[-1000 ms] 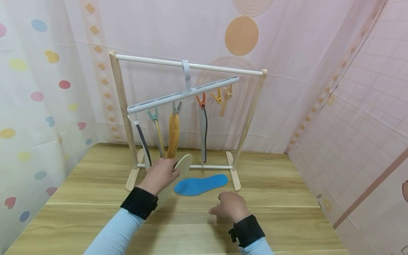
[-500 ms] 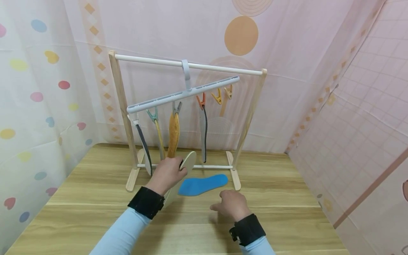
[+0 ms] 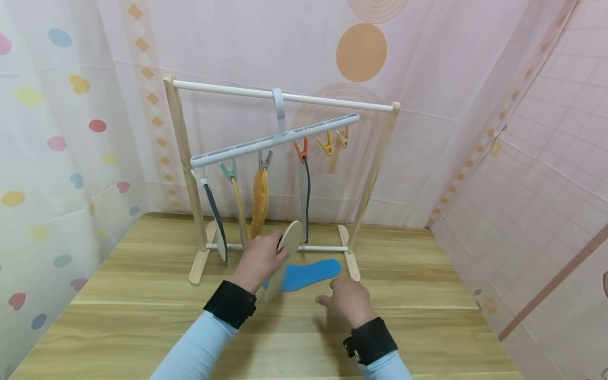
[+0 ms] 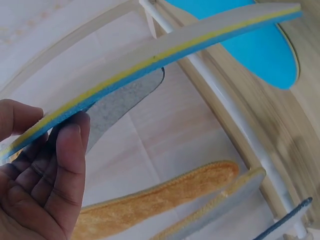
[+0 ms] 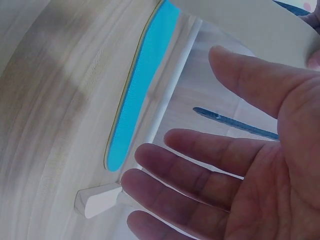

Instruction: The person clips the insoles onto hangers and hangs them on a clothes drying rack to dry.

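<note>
My left hand (image 3: 260, 259) pinches an insole (image 4: 165, 52) between thumb and fingers near one end. Its faces are pale and blue, with a yellow layer along the edge. In the head view this insole stands tilted and covers part of a blue insole (image 3: 311, 274) lying on the table. To the right of the blue insole, my right hand (image 3: 350, 303) hovers over the table, fingers relaxed and holding nothing. Behind the hands, a grey-blue clip hanger (image 3: 275, 141) carries several hanging insoles, among them an orange one (image 3: 259, 203) and a dark-edged one (image 3: 305, 200) under a red clip (image 3: 301, 150).
The hanger hooks over the white bar (image 3: 332, 102) of a wooden rack and slopes down to the left. A yellow clip (image 3: 325, 144) and a beige clip (image 3: 343, 137) at its right end hold nothing. The rack's feet (image 3: 352, 264) stand on the wooden table (image 3: 418, 316).
My left hand has moved rightward with the insole, which now covers more of the blue insole. The right hand has barely moved.
</note>
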A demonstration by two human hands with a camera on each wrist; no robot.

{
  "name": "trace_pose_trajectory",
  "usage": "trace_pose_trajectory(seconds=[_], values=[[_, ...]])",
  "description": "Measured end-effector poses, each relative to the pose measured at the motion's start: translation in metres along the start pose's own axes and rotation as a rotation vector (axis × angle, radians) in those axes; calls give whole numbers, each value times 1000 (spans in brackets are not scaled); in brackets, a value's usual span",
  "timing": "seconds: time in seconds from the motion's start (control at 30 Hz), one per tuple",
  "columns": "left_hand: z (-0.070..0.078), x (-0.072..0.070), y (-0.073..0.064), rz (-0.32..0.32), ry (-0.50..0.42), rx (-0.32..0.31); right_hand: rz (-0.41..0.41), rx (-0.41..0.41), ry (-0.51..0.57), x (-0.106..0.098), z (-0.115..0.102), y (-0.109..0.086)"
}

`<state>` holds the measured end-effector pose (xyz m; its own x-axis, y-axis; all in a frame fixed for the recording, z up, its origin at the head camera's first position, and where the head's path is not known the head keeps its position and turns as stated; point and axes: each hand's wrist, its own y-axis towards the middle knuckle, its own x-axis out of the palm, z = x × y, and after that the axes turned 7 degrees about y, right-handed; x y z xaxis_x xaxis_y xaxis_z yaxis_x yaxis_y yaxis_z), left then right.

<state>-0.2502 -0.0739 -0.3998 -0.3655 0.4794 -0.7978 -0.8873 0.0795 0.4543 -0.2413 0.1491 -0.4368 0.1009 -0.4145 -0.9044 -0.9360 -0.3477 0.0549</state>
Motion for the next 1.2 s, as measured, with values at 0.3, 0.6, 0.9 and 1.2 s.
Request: trace_pose_trajectory(seconds=[0.3,0.6,0.9,1.2], values=[[9,8,1,-5,-41,-46,24,11,9,-2,-1,1],[16,12,2,13,-76,-42,52,20,0,-9,1,7],[22,11,6,23,-100,-41,112,-24,-50,-18,1,11],[30,10,10,37,-105,-23,81,3,-70,-29,-1,18]])
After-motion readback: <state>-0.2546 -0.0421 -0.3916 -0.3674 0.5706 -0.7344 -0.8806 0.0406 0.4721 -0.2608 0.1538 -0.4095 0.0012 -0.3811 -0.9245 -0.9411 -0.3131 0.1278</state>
